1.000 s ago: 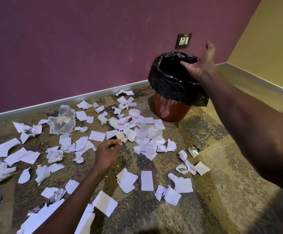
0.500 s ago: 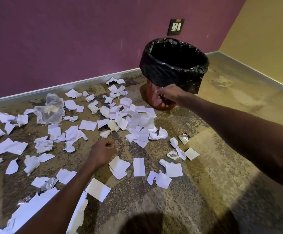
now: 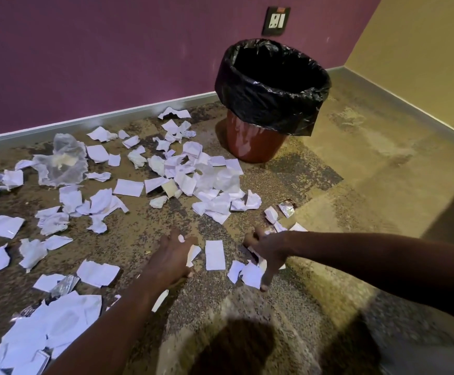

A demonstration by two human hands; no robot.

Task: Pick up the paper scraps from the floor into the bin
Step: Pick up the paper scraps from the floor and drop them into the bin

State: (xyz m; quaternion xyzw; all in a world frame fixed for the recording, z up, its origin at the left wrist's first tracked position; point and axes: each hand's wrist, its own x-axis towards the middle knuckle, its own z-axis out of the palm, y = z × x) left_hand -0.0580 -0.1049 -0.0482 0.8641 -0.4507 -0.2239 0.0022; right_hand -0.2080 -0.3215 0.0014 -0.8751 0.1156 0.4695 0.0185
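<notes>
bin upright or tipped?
Upright. The bin stands on its base on the floor, its black liner folded over the rim and mouth facing up.

Dim warm light, blurred hands

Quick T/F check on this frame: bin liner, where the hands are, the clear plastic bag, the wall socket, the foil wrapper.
1. The bin has a black liner folded over its rim. True.
2. Both hands are down among the paper scraps on the floor: left hand, right hand. True.
3. The clear plastic bag is inside the bin. False: it lies on the floor left of the bin, among scraps.
4. The wall socket is on the yellow wall. False: it is on the purple wall, above the bin.
5. A foil wrapper lies on the floor beyond the right hand. True.
</notes>
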